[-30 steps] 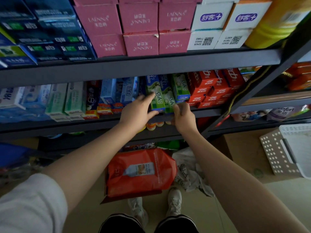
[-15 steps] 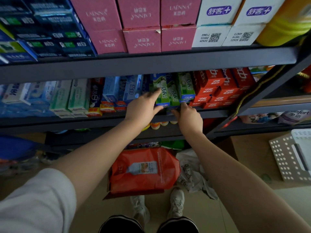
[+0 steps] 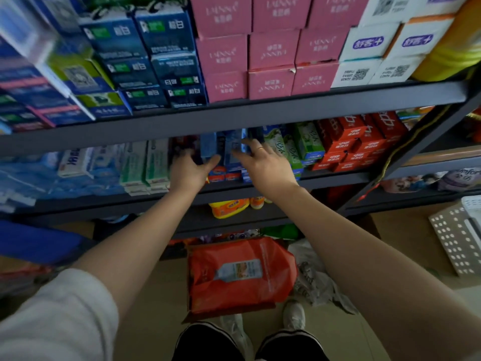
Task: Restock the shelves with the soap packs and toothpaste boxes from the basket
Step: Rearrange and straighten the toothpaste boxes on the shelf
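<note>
Two hands: both reach into the middle shelf (image 3: 325, 179) among the blue toothpaste boxes (image 3: 229, 149).
Left fingers: those of the left hand (image 3: 191, 171) spread loosely against the left side of the blue boxes, thumb (image 3: 214, 160) pressed to a box face; whether they truly grip a box I cannot tell.
Right fingers: those of the right hand (image 3: 263, 164) lie splayed over the right side of the same boxes, tips on the box tops, a ring (image 3: 260, 148) on one finger; not clenched, and a firm hold cannot be told.
Blue boxes: upright in a row at the shelf's front edge, between the two hands.
Right neighbours: green toothpaste boxes (image 3: 299, 144) just beside the right hand, then stacked red boxes (image 3: 356, 142) further right.
Left neighbours: pale green and white boxes (image 3: 145, 165), blurred.
Upper shelf: dark blue boxes (image 3: 156, 61) left, pink boxes (image 3: 270, 48) in the middle, white boxes (image 3: 377, 56) right.
Floor: an orange-red pack (image 3: 239, 277) lies in a cardboard box near the person's shoes.
Basket: the white perforated basket (image 3: 455, 243) stands on the floor at far right, well apart from both hands.
</note>
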A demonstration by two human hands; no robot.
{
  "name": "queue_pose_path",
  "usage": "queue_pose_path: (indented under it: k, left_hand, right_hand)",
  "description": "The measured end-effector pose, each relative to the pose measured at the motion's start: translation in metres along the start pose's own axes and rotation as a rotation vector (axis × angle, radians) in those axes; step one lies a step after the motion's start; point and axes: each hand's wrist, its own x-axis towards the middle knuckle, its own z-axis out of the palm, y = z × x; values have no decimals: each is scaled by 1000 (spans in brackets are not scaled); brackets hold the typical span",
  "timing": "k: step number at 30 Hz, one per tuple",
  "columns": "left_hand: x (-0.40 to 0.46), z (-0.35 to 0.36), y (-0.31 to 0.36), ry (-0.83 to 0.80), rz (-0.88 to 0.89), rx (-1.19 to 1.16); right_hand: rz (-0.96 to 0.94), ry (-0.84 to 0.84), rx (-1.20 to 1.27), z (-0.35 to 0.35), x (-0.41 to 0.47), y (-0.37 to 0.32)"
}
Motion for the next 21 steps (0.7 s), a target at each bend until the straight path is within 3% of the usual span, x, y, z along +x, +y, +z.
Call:
queue_pose_path:
  k: [2, 7, 9, 14, 18, 21]
  left_hand:
    - [1, -1, 2, -27, 2, 38]
    - [2, -1, 7, -29, 57, 103]
    - [0, -3, 12, -9, 61, 52]
    - [-19, -12, 4, -9, 58, -81]
    - [-35, -16, 13, -49, 9, -324]
    - [-39, -14, 24, 14, 93, -377]
  right_hand:
    - [4, -108, -81, 1, 2, -2]
    - [92, 20, -190, 21, -15, 3]
    - [144, -29, -143, 22, -20, -4]
    - [289, 26, -82, 30, -23, -16]
    - [339, 12, 17, 36, -27, -16]
    - [358, 36, 142, 34, -29, -15]
